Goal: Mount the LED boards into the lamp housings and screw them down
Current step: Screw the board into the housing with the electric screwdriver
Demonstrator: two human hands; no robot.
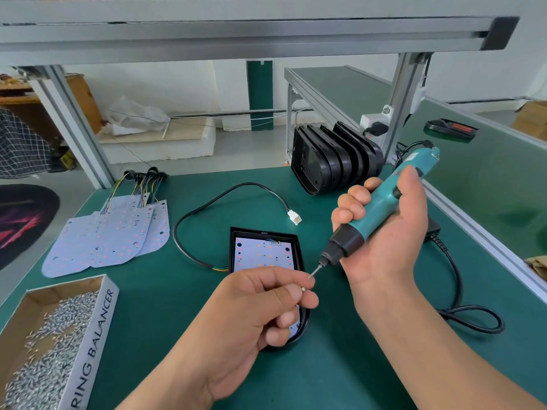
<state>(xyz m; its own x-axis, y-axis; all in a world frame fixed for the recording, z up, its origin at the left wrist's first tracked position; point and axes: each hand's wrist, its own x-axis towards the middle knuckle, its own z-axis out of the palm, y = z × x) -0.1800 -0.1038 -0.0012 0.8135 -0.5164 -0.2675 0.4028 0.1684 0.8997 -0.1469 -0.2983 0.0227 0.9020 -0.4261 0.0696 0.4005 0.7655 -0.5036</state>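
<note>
Pinching screw [303, 289], left grip [254, 303] hovers over lamp housing [299, 253]; right grip [384, 238] clasps tilted screwdriver [380, 204]; LED board [260, 253] lower half hidden.

The left hand [257, 303] extends from 7 o'clock on a bare forearm, back of the hand up and fingers curled. Its thumb and forefinger pinch a small screw [303, 289] at their tips. The right hand [384, 232] extends from 5 o'clock on a bare forearm, palm turned toward the camera. Its fingers wrap round the body of a teal electric screwdriver [381, 207], thumb lying along the tool's far side. The bit slants toward 8 o'clock, just beside the left fingertips.
</note>
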